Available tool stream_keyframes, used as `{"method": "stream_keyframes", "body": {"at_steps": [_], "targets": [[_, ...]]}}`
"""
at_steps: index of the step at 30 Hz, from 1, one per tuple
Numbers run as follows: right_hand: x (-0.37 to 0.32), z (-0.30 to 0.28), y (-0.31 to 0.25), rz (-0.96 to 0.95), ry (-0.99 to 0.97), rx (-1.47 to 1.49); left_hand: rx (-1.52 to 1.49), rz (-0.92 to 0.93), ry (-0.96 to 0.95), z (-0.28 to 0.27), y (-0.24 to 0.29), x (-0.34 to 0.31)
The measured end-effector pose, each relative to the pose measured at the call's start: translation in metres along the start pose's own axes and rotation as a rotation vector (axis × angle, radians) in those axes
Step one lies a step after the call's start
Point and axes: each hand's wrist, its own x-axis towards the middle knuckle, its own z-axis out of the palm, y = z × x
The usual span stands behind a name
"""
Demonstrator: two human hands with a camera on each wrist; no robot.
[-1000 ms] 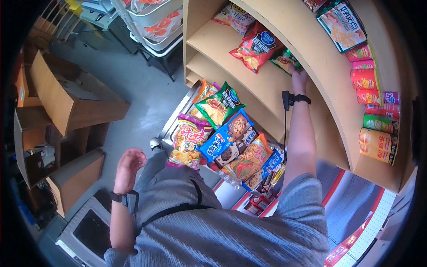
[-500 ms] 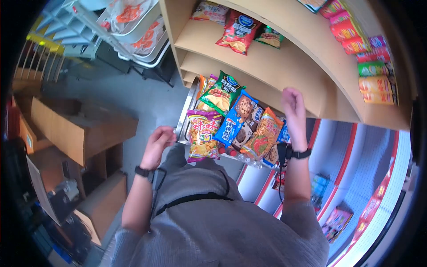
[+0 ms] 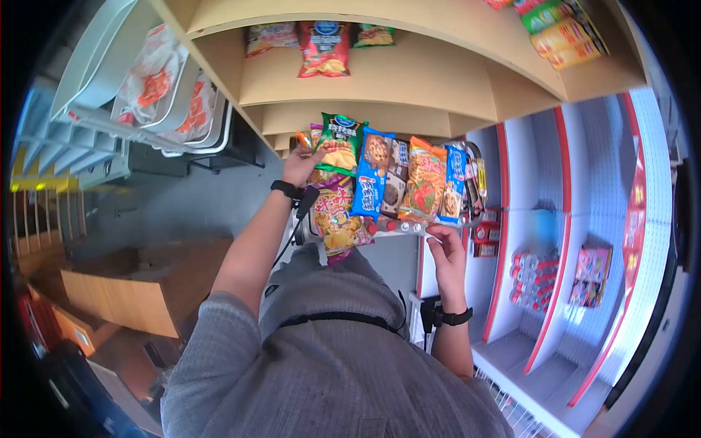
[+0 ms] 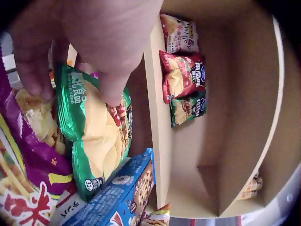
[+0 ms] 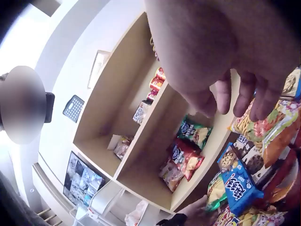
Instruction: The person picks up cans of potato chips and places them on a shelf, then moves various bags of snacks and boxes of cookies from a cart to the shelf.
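Note:
My left hand [image 3: 299, 166] grips the left edge of a green bag of chips [image 3: 338, 150]; the left wrist view has the thumb on the front of that bag [image 4: 101, 136] and the fingers over its side. Below it lies a purple bag of snacks [image 3: 334, 219]. A blue cookie pack [image 3: 372, 171] sits to its right, followed by an orange noodle-snack bag [image 3: 425, 179] and another blue pack [image 3: 453, 182]. Near the cart's front right corner hovers my right hand [image 3: 447, 252], fingers loosely bent and holding nothing.
Ahead stands a wooden shelf [image 3: 409, 84] with a red chip bag [image 3: 325, 50], a small green bag [image 3: 374, 35] and a pale bag [image 3: 270, 38]. Canisters [image 3: 569, 40] line its upper right. White shelving with red edges [image 3: 540, 321] is to the right. Cardboard boxes [image 3: 124, 296] lie at left.
My right hand has left the green bag on the shelf and come back beside the cart. The left hand has reached forward from the side and taken hold of the green chip bag.

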Motion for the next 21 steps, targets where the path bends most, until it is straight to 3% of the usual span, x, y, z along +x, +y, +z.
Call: {"method": "stream_keyframes", "body": {"at_steps": [5,9,12,21], "targets": [[-0.02,-0.004,0.019,0.049,0.095,0.011,-0.23,-0.126,-0.08,0.003,0.021,-0.013],[-0.023,0.0,0.027,0.041,0.108,0.007,-0.41,-0.162,-0.183,0.002,0.002,0.006],[-0.021,0.002,0.028,0.029,0.106,0.009,-0.471,-0.196,-0.137,0.002,0.003,0.004],[-0.009,0.008,0.024,0.043,0.054,0.003,-0.508,-0.051,-0.208,-0.025,0.019,-0.01]]}}
